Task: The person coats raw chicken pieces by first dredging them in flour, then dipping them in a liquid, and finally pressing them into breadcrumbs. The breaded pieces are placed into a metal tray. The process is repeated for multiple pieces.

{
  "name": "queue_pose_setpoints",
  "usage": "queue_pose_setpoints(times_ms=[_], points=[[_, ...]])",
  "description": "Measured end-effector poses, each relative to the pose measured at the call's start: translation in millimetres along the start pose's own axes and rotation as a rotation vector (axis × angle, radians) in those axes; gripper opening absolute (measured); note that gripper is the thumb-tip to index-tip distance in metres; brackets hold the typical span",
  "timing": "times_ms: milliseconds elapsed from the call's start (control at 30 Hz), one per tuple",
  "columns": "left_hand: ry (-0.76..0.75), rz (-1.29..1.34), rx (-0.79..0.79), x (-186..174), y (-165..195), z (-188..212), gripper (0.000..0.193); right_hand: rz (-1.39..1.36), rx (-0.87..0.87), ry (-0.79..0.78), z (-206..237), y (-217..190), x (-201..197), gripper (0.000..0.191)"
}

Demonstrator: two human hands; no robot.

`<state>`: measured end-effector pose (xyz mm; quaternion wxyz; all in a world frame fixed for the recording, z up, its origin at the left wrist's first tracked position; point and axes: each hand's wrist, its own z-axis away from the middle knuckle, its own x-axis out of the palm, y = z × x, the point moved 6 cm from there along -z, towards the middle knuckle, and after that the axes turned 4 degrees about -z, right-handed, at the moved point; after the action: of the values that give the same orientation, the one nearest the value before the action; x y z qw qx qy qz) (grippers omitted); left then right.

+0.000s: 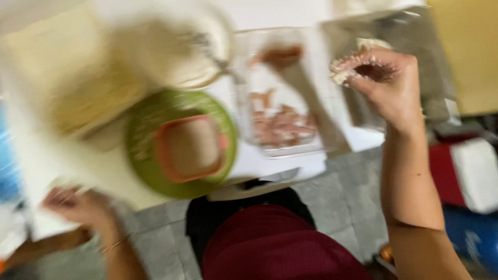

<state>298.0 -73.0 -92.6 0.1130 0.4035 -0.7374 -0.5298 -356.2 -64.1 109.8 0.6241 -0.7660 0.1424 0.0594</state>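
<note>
The right hand (381, 78) is raised over the far right side of the worktop (270, 166), its fingers curled loosely and caked with a pale, sticky coating; the blur hides whether a small lump sits inside the curl. Just left of it, near the worktop's middle, lies a clear tray (282, 98) with pinkish pieces of meat (282, 127), a long utensil handle slanting across it. Crumbs or batter could drop from those coated fingers onto the bare worktop or the floor, since the hand hangs beyond the tray's rim. At the near edge sits a green plate (142, 150) carrying an orange square tub (189, 148), part overhanging the edge, so a knock might tip it. The left hand (72, 205) is low at the near left corner; its grip cannot be told. A pale bowl (171, 46) stands behind.
</note>
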Motion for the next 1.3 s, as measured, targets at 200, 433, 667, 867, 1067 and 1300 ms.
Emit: queue_pose_setpoints(times_ms=[200, 433, 667, 867, 1067, 1300], points=[[-0.003, -0.07, -0.117, -10.5, 13.2, -1.6, 0.015, -0.233, -0.164, -0.069, -110.4, 6.5, 312.2, 0.039], [-0.154, 0.078, -0.322, -13.8, 14.5, -4.9, 0.02, 0.465, -0.256, -0.212, -190.6, 4.7, 554.5, 0.034], [-0.469, 0.055, -0.222, -10.6, -2.5, -2.7, 0.025, 0.779, -0.373, 0.0, -178.2, 2.6, 569.8, 0.02], [-0.496, 0.091, -0.187, -2.8, -14.7, 6.7, 0.022, 0.933, -0.119, -0.329, -173.5, 27.8, 574.6, 0.009], [-0.411, -0.097, -0.275, -0.8, -9.4, 8.1, 0.029, 0.754, -0.263, -0.114, -166.4, 17.7, 520.3, 0.033], [-0.422, -0.244, -0.207, -2.8, -13.0, 13.4, 0.025, -0.171, -0.012, -0.022, -144.8, 3.3, 423.9, 0.032]])
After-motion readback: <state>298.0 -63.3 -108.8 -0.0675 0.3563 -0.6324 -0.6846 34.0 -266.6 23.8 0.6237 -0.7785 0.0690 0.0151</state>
